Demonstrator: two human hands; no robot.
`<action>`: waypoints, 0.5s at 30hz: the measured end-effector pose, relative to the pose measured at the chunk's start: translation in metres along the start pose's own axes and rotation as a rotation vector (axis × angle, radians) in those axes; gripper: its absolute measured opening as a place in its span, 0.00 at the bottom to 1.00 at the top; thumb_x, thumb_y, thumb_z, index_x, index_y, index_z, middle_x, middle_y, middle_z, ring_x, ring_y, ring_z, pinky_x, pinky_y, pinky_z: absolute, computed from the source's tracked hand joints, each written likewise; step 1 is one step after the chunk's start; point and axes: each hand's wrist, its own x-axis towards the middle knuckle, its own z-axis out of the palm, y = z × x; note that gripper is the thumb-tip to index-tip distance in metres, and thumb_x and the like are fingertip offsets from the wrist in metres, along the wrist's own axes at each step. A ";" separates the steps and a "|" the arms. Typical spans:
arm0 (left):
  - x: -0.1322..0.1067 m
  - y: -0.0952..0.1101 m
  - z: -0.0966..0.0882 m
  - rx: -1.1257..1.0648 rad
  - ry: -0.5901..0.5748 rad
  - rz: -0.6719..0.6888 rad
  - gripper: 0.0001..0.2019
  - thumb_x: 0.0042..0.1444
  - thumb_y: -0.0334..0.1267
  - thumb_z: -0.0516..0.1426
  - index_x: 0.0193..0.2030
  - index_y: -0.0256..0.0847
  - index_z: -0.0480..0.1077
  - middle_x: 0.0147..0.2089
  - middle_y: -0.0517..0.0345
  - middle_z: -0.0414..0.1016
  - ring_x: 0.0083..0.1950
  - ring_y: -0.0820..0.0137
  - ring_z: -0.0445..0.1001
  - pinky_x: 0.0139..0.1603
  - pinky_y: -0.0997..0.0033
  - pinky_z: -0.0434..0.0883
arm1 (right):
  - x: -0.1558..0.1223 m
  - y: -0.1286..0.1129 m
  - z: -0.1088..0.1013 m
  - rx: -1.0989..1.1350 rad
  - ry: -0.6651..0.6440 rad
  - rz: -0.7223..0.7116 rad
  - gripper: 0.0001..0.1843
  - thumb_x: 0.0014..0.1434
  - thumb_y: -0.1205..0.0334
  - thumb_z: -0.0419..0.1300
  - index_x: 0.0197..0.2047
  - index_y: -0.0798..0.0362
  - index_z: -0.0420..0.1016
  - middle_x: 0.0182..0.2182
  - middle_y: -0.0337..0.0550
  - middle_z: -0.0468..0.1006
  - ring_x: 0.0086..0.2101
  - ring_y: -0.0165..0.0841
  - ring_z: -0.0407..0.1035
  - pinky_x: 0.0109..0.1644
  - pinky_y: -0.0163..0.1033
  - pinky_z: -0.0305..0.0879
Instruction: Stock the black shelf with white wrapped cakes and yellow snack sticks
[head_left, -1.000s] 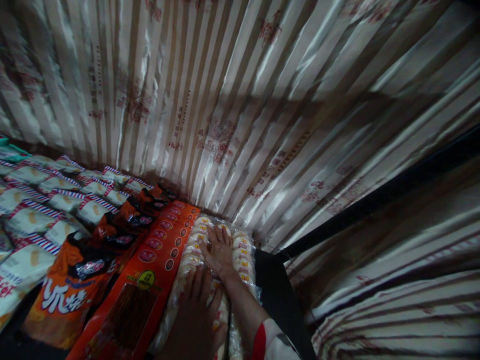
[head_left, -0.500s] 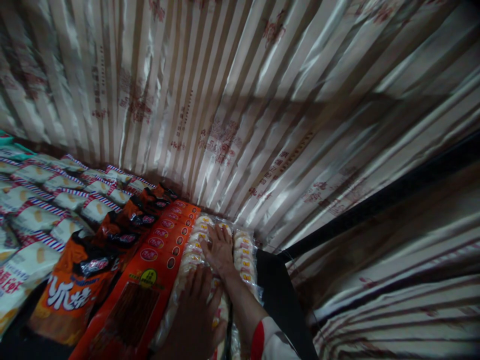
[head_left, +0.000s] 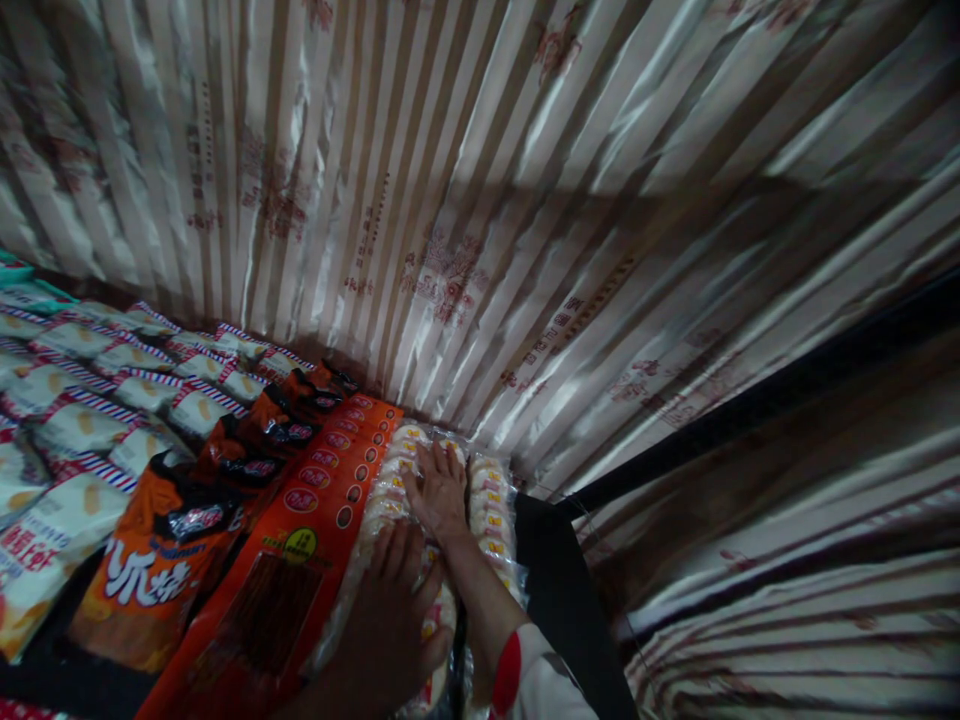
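Observation:
Clear plastic packs of white rounded snacks with small yellow-and-red labels [head_left: 391,484] lie in long rows near the bottom middle. My right hand [head_left: 441,497] rests palm down at the far end of the left-hand pack, its fingers spread. Closer to me, my left hand [head_left: 394,610] lies flat on the same pack, fingers stretched forward and thumb out to the right. It is dark and slightly blurred. A second pack row [head_left: 491,510] runs beside my right wrist, partly covered by my forearm.
Left of the packs lies a long orange-red snack packet [head_left: 300,520]. Past it stand orange-and-black bags [head_left: 154,570] and several rows of white bags [head_left: 71,425]. A pleated printed curtain [head_left: 450,200] rises behind, and a dark bar [head_left: 697,410] slants at right above a black surface [head_left: 559,590].
Both hands stay on the pack almost unmoved. The view has shifted slightly, so the bags on the left sit a little further right.

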 end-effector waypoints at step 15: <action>-0.001 0.003 0.002 0.007 -0.102 -0.024 0.30 0.46 0.46 0.59 0.58 0.47 0.62 0.65 0.49 0.58 0.67 0.50 0.51 0.63 0.47 0.52 | 0.006 0.006 -0.013 0.043 -0.135 -0.037 0.28 0.63 0.45 0.42 0.64 0.45 0.56 0.65 0.46 0.52 0.65 0.41 0.39 0.65 0.53 0.37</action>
